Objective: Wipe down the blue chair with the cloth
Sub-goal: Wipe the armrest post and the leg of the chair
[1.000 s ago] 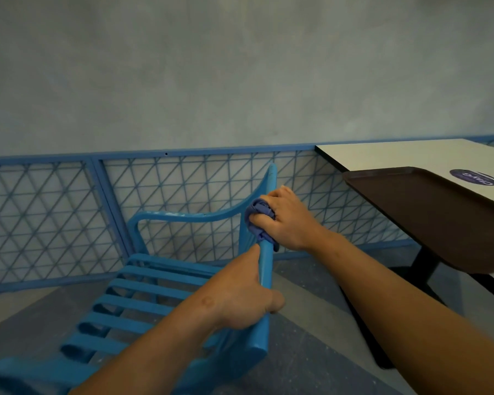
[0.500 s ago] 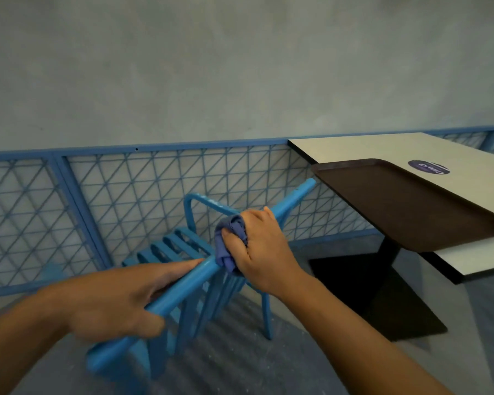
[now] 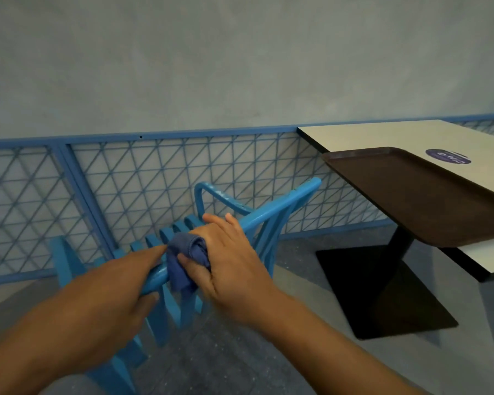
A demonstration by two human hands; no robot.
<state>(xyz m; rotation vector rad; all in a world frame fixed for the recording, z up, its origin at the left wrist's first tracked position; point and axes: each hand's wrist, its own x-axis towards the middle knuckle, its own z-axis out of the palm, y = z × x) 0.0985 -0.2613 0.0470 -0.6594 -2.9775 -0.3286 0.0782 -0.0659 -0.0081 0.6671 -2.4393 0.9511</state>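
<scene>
The blue chair (image 3: 280, 206) is tipped toward me, its top rail running from lower left up to the right, slats and seat below it. My left hand (image 3: 111, 292) grips the lower left part of that rail. Right beside it, my right hand (image 3: 226, 260) holds a bunched dark blue cloth (image 3: 186, 260) wrapped around the rail, thumb under the cloth. The two hands almost touch. The chair's lower legs are hidden behind my forearms.
A white table (image 3: 388, 135) on a black pedestal base (image 3: 382, 292) stands at the right, with a brown tray (image 3: 417, 195) overhanging its near edge, close to the chair's upper end. A blue mesh fence (image 3: 126, 178) and grey wall run behind. Grey floor lies below.
The chair was swung round and its rail now slants up to the right. My right hand has slid the cloth down the rail toward my left hand.
</scene>
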